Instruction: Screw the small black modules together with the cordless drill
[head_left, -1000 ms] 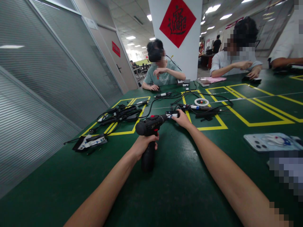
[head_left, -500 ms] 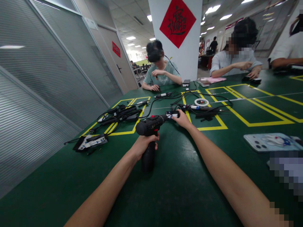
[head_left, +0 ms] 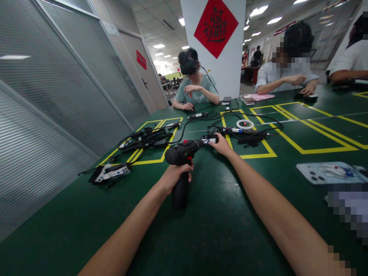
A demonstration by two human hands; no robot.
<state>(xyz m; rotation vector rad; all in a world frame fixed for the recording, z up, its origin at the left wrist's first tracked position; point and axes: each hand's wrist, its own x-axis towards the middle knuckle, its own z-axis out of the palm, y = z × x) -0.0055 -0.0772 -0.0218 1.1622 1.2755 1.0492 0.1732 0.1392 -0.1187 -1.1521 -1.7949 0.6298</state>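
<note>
My left hand (head_left: 177,177) is wrapped round the grip of a black cordless drill (head_left: 184,151) with red details. The drill lies level above the green table (head_left: 161,237), its chuck pointing right and away from me. Close to the drill's tip is a small black box with a white side (head_left: 209,139). My right hand (head_left: 222,145) is closed on the right end of that box. Whether the drill's bit touches the box is too small to make out.
Black cables and tools (head_left: 149,138) lie in a heap at the left, near opened packaging (head_left: 110,172). A white tape ring (head_left: 245,124) and more tools (head_left: 241,131) sit beyond my right hand. A phone (head_left: 330,172) rests at the right. Co-workers sit across the table.
My hands, the drill and the small box stay in place. Only the co-worker opposite has shifted their head and body slightly.
</note>
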